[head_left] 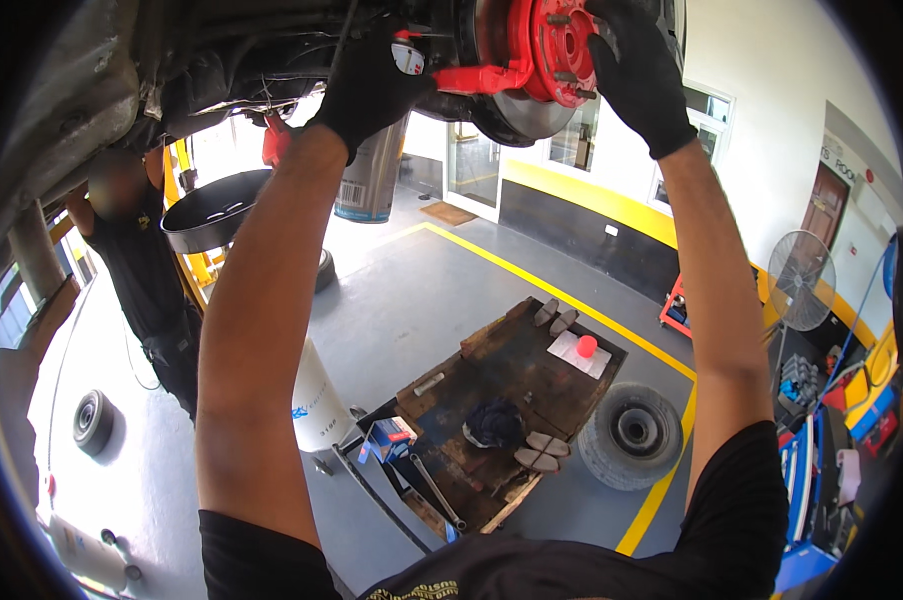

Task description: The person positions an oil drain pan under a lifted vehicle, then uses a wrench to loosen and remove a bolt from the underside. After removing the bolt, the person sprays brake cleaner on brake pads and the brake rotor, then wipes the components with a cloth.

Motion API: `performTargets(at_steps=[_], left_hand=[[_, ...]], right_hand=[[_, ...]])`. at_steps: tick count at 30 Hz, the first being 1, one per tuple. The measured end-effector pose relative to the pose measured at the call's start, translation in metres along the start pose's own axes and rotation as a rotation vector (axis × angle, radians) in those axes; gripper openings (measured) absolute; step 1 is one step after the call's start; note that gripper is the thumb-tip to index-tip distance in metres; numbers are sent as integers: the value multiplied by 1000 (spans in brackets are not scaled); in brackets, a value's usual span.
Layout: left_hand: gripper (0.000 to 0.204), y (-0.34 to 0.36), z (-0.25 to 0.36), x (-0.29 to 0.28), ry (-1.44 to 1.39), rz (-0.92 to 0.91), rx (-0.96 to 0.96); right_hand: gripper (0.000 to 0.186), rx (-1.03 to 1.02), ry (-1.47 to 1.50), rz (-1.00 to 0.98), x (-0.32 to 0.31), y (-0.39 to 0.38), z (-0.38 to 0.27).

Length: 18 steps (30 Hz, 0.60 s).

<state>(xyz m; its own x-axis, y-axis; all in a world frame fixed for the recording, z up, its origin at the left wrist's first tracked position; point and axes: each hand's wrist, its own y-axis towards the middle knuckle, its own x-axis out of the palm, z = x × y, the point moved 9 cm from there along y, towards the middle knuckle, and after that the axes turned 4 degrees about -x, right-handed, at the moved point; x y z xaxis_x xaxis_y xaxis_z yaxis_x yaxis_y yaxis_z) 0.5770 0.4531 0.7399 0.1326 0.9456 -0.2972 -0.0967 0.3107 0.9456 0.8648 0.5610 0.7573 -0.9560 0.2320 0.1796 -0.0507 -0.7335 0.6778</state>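
My left hand [374,88], in a black glove, is up under the raised car beside the red-painted arm [482,78] of the wheel assembly. Just below it hangs a grey and blue can [369,180] with a barcode, its upper part behind the glove; the hand appears closed round it, though the fingers are mostly hidden. My right hand [644,80], also black-gloved, grips the right side of the brake disc [534,113], its thumb near the red hub [569,45] with bare wheel studs.
A co-worker [137,250] stands at left under the car, near a round black pan [212,215]. Below me a low wooden platform [452,400] carries shoes, a cloth, a box and a wrench. A tyre [632,435] lies beside it; a fan [802,280] stands right.
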Motion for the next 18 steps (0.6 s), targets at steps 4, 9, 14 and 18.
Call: performTargets(at_steps=[4,9,14,18], left_hand=[[85,2,6,-1,4,9,62],[87,2,2,-2,69,17,19],[89,-4,-1,0,9,-32,-140],[85,-26,12,-22,-12,121,-169]], right_hand=[[28,203,120,-214,42,3,36],[41,499,-106,-391,63,-18,85],[49,755,-177,-537,102,-50,139],[53,1137,17,-503,84,-88,132]])
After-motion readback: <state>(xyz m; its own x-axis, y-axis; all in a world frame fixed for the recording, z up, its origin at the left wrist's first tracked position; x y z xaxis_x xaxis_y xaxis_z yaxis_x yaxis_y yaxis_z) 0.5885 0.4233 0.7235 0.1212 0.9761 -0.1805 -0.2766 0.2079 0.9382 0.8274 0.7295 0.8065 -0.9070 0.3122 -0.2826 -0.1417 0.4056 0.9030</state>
